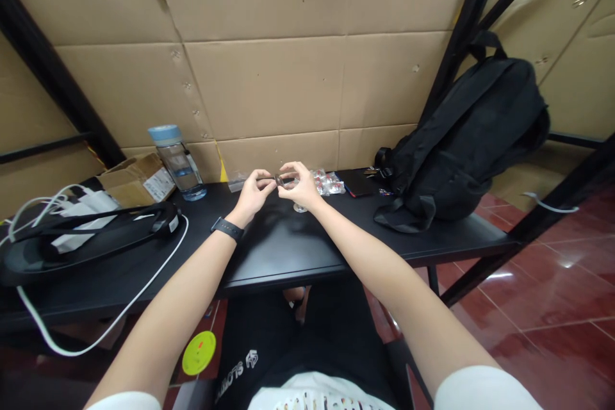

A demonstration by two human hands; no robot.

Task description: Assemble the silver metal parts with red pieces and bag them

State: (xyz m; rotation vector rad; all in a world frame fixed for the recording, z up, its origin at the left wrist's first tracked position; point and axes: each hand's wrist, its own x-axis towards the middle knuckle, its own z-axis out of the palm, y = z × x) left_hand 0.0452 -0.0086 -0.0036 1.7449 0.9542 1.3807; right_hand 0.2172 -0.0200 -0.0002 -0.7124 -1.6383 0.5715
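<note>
Small dark item (278,180): caught between two sets of fingertips, raised above the black table (283,259); too small to name more closely.
Long axis: running roughly side to side, from one set of fingertips across to the other.
Left hand (254,195): thumb and forefinger pinched narrow at the left end; item directly to the right of these fingertips.
Right hand (302,188): thumb and fingers curled in close around the right end; item directly to the left of these fingertips, exact contact partly hidden.
Nearer hand: neither; both at the item, one to each end.
Round clear piece (300,208): on the table, just below the right fingers, toward the near edge.
Clear packets with red bits (330,184): just right of the right fingers.
Clear plastic bag (236,182): just left of the left fingers.
Dark flat case (358,184): right of the right fingers, past the packets.
Water bottle (177,166): upright, farther left of the left fingers.
Black backpack (473,141): well right of the right fingers, tilted.
</note>
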